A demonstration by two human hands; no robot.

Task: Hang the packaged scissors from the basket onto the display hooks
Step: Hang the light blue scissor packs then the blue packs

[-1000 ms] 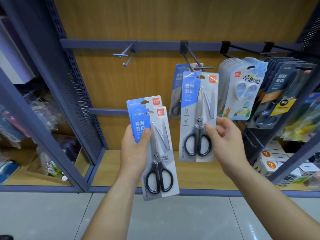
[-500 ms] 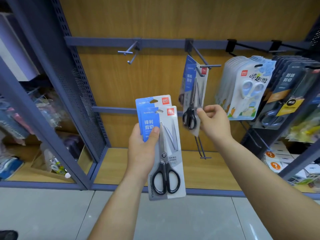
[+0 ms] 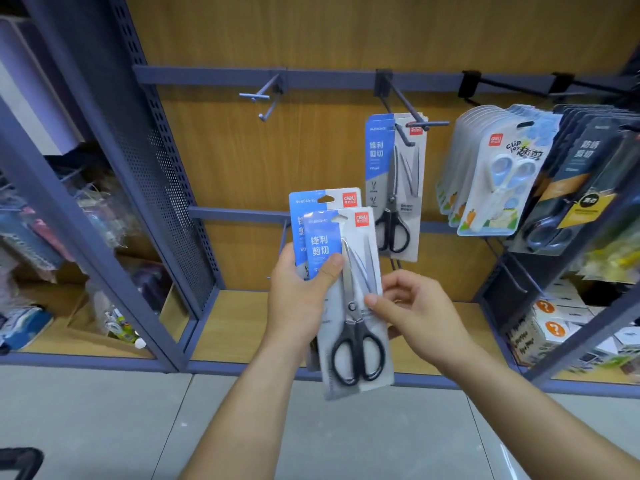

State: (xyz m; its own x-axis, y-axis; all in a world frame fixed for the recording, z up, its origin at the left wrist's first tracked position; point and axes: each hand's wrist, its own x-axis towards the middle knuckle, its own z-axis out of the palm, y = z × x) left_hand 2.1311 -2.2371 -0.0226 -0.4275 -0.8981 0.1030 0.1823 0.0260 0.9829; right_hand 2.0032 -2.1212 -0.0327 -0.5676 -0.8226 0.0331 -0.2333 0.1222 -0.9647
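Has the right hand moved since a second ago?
Yes. The right hand has come down and left off the scissors pack on the display hook, onto the front pack held in the left hand.

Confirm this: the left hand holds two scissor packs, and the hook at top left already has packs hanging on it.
Not quite. The left hand does hold two scissor packs, but the head view shows the top-left hook bare; the hung packs are on the middle hook.

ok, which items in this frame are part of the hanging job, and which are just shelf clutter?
Job:
- two scissor packs in left hand
- right hand pinching the front pack
- hung scissor packs on middle hook
- empty hook

Clutter:
- white-and-blue scissors packs
- dark scissors packs
- question-mark boxes
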